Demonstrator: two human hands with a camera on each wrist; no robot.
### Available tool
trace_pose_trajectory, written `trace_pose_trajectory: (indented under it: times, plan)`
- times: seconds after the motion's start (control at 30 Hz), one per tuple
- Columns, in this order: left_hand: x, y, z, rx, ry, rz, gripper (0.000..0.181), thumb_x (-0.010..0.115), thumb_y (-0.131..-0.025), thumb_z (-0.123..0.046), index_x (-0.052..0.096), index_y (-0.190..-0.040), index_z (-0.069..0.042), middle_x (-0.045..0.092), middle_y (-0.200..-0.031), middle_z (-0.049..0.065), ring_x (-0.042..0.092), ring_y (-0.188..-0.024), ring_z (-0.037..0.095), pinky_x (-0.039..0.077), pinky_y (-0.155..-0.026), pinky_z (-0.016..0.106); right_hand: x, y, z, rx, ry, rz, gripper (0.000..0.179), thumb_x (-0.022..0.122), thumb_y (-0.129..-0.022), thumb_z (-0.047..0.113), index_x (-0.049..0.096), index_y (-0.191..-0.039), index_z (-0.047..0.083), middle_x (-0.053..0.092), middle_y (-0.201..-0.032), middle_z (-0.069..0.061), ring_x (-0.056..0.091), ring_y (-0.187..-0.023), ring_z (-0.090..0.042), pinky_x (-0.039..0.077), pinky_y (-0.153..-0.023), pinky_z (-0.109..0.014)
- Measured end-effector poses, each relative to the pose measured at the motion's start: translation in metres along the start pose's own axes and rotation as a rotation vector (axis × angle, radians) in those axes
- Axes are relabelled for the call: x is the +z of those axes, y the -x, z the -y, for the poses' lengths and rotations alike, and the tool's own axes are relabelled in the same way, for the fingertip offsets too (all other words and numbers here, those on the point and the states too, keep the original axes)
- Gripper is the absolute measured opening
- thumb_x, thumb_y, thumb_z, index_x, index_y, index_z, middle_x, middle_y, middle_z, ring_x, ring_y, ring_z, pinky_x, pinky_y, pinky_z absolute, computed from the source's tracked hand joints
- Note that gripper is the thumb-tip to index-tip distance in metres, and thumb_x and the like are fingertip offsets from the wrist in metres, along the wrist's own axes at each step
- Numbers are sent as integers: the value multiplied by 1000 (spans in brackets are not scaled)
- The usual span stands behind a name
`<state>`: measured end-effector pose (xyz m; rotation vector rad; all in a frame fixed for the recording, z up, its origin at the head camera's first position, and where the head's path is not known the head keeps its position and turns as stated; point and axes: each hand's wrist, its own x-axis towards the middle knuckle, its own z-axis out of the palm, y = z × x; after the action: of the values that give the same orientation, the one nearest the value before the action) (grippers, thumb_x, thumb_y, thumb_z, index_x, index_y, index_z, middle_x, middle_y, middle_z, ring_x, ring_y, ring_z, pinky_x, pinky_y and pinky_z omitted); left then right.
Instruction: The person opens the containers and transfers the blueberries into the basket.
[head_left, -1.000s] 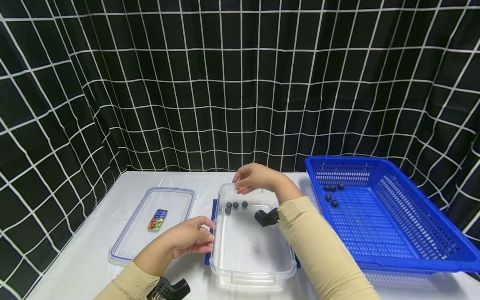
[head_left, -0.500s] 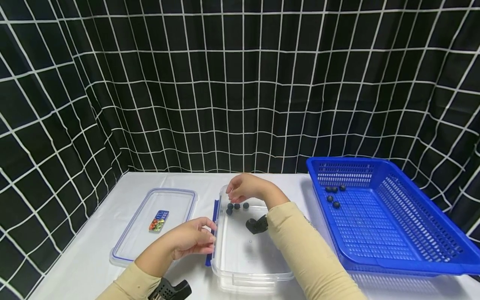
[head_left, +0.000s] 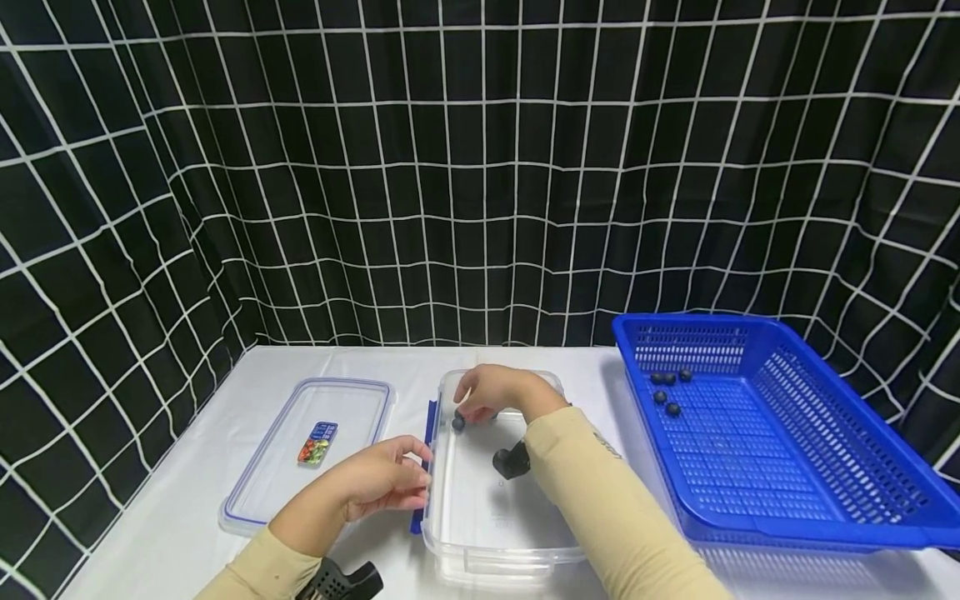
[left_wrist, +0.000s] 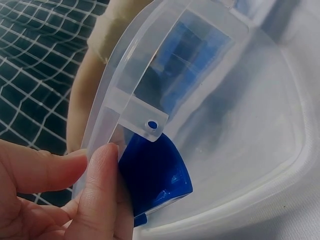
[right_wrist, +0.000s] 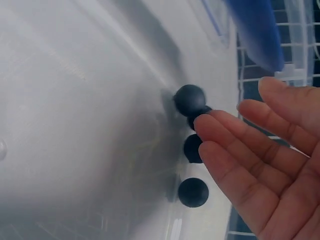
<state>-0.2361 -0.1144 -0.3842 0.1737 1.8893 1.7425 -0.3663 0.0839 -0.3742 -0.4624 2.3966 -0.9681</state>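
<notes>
In the head view, a clear plastic container (head_left: 498, 550) with blue side latches stands in the middle of the table. My left hand (head_left: 390, 477) is at its left side; in the left wrist view thumb and fingers (left_wrist: 100, 192) pinch the rim above a blue latch (left_wrist: 155, 175). My right hand (head_left: 491, 393) reaches inside the container's far left part, fingers extended. In the right wrist view, its fingertips (right_wrist: 207, 125) are at several small dark balls (right_wrist: 193, 192) in a row, partly covering two. Nothing is gripped there. From the head view, one ball (head_left: 458, 423) shows below the hand.
To the left lies a clear lid (head_left: 348, 400) with a blue seal and a colourful label (head_left: 317, 443). A blue perforated basket (head_left: 757, 450) stands on the right, holding several more dark balls (head_left: 672, 410). A black curtain with white grid lines (head_left: 480, 167) hangs behind the table.
My right hand has moved left and down into the container, to the dark balls, and now hides most of them in the head view. My left hand stays at the rim.
</notes>
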Motion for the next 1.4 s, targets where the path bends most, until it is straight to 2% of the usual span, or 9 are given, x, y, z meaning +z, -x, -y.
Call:
trace_pose_trajectory:
  times: [0.3, 0.57, 0.73, 0.97, 1.13, 1.4]
  plan:
    - [0, 1, 1, 9, -3, -4, 29, 55, -85, 3, 43, -110, 2, 53, -76, 6, 59, -67, 15, 58, -67, 24, 4, -2, -2, -3, 48, 21, 26, 62, -83, 4, 61, -108, -2, 66, -87, -10, 65, -86, -26, 56, -80, -33]
    - [0, -1, 1, 14, -1, 3, 30, 55, -84, 4, 42, -111, 3, 53, -76, 7, 59, -66, 15, 57, -66, 23, 8, -5, -6, -38, 110, 8, 35, 64, -76, -1, 62, -111, -1, 63, -88, -6, 59, -74, -15, 56, -73, -31]
    - [0, -1, 1, 14, 0, 2, 30, 55, -84, 4, 42, -111, 3, 53, -76, 7, 59, -66, 15, 57, -65, 22, 10, -6, -7, -42, 59, 25, 37, 64, -76, -4, 60, -113, -3, 64, -93, -10, 58, -75, -14, 56, -76, -31]
    - [0, 1, -2, 11, 0, 6, 29, 54, -84, 5, 42, -110, 1, 53, -75, 6, 59, -65, 14, 57, -64, 21, 11, -6, -7, -26, 16, 59, 34, 68, -75, -1, 63, -108, -3, 64, -92, -6, 58, -77, -11, 55, -79, -29]
    - [-1, 1, -1, 10, 8, 13, 30, 53, -85, 5, 41, -111, 2, 52, -75, 6, 59, -65, 13, 57, -64, 20, 13, -6, -9, -10, 7, 90, 33, 68, -77, 2, 63, -109, -1, 65, -95, -5, 62, -84, -14, 55, -82, -29]
    - [0, 1, -1, 9, 12, 15, 30, 53, -85, 5, 41, -111, 1, 52, -75, 5, 58, -64, 13, 57, -62, 19, 13, -7, -11, -6, -68, 84, 29, 68, -76, 0, 62, -104, -3, 62, -91, -8, 62, -82, -17, 56, -77, -29]
